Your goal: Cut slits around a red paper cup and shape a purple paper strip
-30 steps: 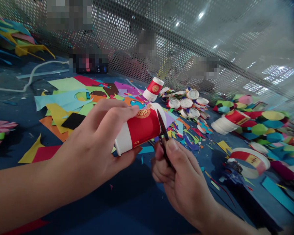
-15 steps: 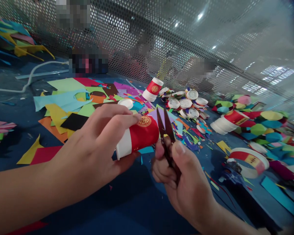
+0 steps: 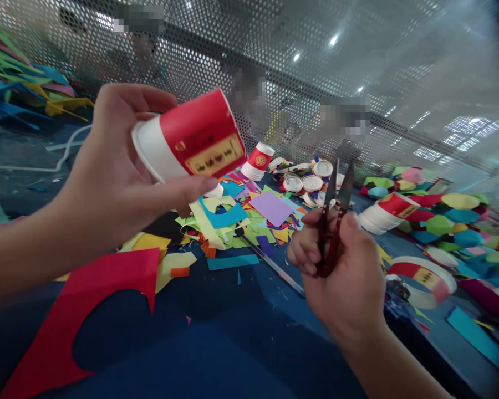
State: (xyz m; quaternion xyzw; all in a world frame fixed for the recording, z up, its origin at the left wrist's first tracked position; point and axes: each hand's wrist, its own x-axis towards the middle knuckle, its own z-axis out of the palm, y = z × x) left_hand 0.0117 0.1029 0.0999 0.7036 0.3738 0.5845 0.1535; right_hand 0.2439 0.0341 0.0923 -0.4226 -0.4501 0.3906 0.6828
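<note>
My left hand [image 3: 120, 160] grips a red and white paper cup [image 3: 199, 133], raised and tilted on its side. The cup's white rim end faces my palm, and its base points up and to the right. A yellow label with dark writing shows on the red band. To the right, my right hand [image 3: 341, 271] is closed round a pair of scissors [image 3: 334, 216] with dark red handles. Their blades point upward, slightly apart, with nothing between them. The scissors and the cup do not touch.
Coloured paper scraps [image 3: 228, 216] cover the blue table [image 3: 183, 343]. A red sheet with a round cut-out [image 3: 103, 271] lies at front left. Cup stacks [image 3: 260, 160], cut cup bases [image 3: 311, 183], a cup ring [image 3: 422, 280] and a clear-barrelled pen [image 3: 274, 266] lie beyond. A perforated screen [image 3: 199, 72] stands behind.
My left hand has lifted the cup up and to the left and turned it, so the yellow label shows. The scissors have moved right, away from the cup.
</note>
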